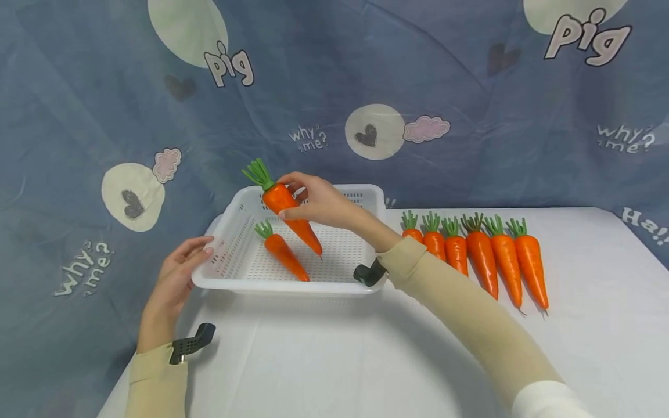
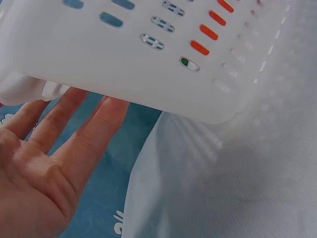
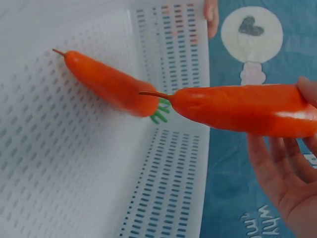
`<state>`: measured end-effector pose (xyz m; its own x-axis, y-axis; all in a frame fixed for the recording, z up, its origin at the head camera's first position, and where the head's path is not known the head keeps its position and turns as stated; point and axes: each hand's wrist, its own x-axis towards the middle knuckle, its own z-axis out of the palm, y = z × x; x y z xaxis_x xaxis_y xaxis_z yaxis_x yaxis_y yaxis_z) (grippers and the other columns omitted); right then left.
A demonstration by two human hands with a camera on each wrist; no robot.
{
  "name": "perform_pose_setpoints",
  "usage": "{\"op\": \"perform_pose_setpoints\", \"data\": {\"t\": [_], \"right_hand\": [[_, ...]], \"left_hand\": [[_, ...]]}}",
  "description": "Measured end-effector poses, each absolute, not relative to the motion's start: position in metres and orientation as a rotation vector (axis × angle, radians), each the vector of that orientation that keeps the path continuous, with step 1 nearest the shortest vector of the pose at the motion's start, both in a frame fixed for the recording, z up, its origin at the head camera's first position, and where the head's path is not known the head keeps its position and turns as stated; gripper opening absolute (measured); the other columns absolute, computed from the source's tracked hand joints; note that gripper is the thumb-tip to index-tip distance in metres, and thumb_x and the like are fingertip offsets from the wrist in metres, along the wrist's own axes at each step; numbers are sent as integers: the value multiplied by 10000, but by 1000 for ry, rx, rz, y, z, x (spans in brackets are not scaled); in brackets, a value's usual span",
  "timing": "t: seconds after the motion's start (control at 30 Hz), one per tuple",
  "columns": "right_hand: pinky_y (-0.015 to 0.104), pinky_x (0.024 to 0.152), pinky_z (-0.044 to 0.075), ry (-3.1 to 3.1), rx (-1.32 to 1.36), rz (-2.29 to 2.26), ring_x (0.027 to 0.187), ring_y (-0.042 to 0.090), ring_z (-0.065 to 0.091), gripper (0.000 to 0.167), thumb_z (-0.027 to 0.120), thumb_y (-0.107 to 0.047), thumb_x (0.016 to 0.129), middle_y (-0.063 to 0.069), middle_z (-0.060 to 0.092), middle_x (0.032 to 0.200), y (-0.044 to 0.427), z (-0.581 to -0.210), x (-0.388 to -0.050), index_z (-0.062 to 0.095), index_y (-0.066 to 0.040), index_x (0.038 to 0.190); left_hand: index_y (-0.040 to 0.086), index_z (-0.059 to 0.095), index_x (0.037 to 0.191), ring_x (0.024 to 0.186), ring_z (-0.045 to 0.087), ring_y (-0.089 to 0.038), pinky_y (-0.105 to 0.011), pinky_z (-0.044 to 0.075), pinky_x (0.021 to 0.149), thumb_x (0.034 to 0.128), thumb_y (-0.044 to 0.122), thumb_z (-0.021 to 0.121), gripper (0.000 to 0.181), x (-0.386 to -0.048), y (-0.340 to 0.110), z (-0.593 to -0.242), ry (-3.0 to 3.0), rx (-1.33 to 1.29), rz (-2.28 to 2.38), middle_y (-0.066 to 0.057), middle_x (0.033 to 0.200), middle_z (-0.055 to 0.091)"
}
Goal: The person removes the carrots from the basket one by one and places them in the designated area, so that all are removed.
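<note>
My right hand point(image 1: 329, 203) holds a large orange carrot point(image 1: 279, 199) with green leaf stubs above a white plastic basket point(image 1: 282, 286). The carrot slants, its thin tip pointing down and to the right; in the right wrist view the thumb and fingers are on opposite sides of it. A smaller-looking carrot point(image 1: 284, 256) lies inside the basket on its perforated floor. At the basket's left end, my left hand point(image 1: 172, 281) touches the rim with fairly straight fingers. Its fingertips are partly hidden behind the basket wall in the left wrist view.
Several carrots point(image 1: 507, 270) lie side by side on the white table point(image 1: 324, 360), right of the basket, leaves away from me. My right forearm partly covers some. A blue printed cloth point(image 1: 292, 87) hangs behind the table. Small dark cameras sit at both wrists.
</note>
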<state>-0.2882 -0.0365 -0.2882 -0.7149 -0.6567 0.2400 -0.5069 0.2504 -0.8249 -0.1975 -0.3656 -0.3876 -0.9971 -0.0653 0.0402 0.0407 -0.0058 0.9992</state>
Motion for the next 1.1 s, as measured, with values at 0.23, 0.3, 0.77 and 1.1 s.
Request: {"op": "perform_pose_setpoints", "data": {"t": [0.23,0.3,0.77,1.1], "right_hand": [[313,724,555,2364,-1127,-1543,969,184,593,567,783,-225,854,21,590,1160,-29,-285,-276,525,-141,1353],[315,725,555,2365,-1139,-1568,964,175,594,566,785,-238,854,12,592,1154,-28,-284,-272,527,-143,1349],[321,724,554,2398,-1058,-1722,999,189,581,583,778,-264,859,0,576,1201,-15,-275,-240,509,-187,1371],[379,669,565,2345,-960,-1900,954,227,590,561,774,-238,860,4,574,1207,3,-276,-225,524,-171,1358]], "left_hand": [[98,560,1288,943,638,-89,-245,555,686,964,144,650,339,-198,-365,-388,-2134,3,-2197,41,1148,635],[102,562,1289,946,635,-89,-244,555,691,963,150,654,343,-197,-365,-387,-2136,4,-2194,44,1148,635],[107,566,1290,968,620,-84,-240,552,708,953,179,672,361,-197,-364,-384,-2151,29,-2179,64,1158,629],[113,570,1290,972,615,-81,-237,550,706,946,190,682,370,-197,-364,-385,-2158,42,-2173,68,1162,625]]}}
